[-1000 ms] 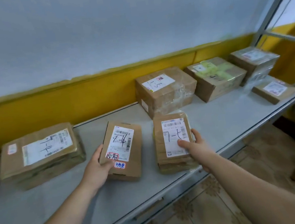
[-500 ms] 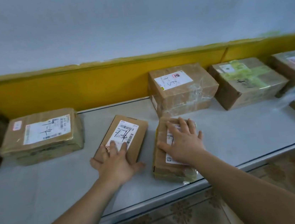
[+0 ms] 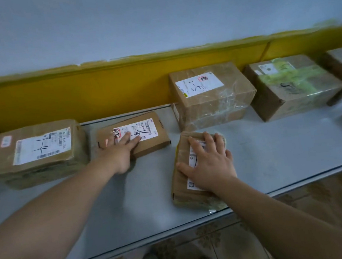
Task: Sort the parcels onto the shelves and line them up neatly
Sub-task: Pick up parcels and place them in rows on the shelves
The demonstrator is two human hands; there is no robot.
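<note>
Flat labelled parcel (image 3: 152, 140) got spun sideways toward centre-left, left hand (image 3: 121, 154) on it, fingers straight. Right hand (image 3: 211, 163), fingers spread, presses the crinkly taped parcel (image 3: 186, 194); taller box (image 3: 211, 98) just behind.

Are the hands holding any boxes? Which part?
Nothing is gripped. The left hand lies flat atop the flat brown cardboard parcel; the right hand presses atop the tape-wrapped brown parcel.
</note>
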